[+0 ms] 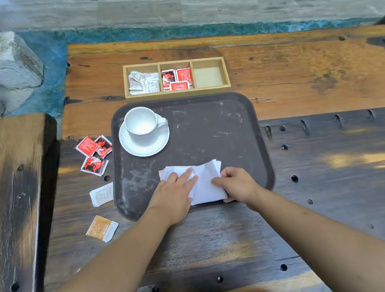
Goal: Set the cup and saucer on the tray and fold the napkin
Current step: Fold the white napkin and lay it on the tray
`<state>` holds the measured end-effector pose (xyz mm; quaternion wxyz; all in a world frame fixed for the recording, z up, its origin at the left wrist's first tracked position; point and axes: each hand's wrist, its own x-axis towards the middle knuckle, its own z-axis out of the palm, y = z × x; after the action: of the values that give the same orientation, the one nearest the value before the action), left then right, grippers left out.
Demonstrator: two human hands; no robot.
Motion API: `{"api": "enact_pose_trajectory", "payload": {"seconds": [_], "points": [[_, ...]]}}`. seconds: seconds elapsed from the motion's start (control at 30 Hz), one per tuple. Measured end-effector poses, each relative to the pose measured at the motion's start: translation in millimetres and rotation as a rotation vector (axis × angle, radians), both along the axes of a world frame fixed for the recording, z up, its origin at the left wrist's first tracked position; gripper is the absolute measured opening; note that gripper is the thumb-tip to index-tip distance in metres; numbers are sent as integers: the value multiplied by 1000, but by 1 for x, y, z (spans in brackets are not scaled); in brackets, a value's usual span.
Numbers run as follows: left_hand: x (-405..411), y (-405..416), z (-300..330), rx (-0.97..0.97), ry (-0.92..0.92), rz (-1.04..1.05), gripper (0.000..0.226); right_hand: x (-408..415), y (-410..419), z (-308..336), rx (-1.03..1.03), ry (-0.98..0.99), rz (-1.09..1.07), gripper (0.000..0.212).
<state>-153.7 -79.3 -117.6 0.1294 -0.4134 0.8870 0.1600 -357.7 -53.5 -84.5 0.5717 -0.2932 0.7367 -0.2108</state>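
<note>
On the near edge of the tray [233, 125], the left hand [173, 198] presses flat, grip released, on the folded napkin [204, 181]; the right hand [237, 184] pinches its right edge. Farther back left, the cup [141, 125] stands on its saucer [145, 142].

white napkin [204, 181], white cup [141, 125], dark brown tray [208, 123]

Glossy white cup [143, 125], scuffed matt tray [221, 127], perhaps plastic; rough wooden table [300, 76].
</note>
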Motion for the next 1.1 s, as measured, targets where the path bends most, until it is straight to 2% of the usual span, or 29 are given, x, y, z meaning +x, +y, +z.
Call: {"api": "enact_pose_trajectory", "payload": {"seconds": [0.13, 0.27, 0.4, 0.5, 0.63, 0.7, 0.77, 0.87, 0.93, 1.03, 1.1], "points": [[2, -9, 4, 57, 15, 23, 70, 17, -7, 15, -36, -22, 27, 22], [16, -10, 5, 6, 111, 268, 60, 41, -17, 23, -55, 9, 84, 25], [44, -5, 1, 179, 524, 767, 31, 71, -21, 22, -91, 64, 170, 27], [59, 0, 0, 327, 724, 993, 15, 94, -24, 17, -146, 108, 230, 28], [68, -1, 5, 562, 939, 1226, 28, 119, -26, 10, -196, 203, 335, 28], [72, -3, 6, 592, 942, 1265, 37, 127, -26, 8, -180, 233, 376, 25], [74, -3, 5, 543, 863, 1236, 40, 133, -25, 6, -165, 266, 431, 30], [76, -2, 4, 440, 739, 1195, 22, 137, -20, 5, -168, 303, 507, 30], [78, -1, 3, 466, 713, 1202, 21, 138, -16, 4, -156, 298, 536, 28], [79, 0, 0, 545, 695, 1232, 31, 136, -9, 0, -146, 311, 613, 38], [80, 0, -2, 575, 697, 1221, 28, 134, -6, -3, -152, 309, 653, 40]]}}
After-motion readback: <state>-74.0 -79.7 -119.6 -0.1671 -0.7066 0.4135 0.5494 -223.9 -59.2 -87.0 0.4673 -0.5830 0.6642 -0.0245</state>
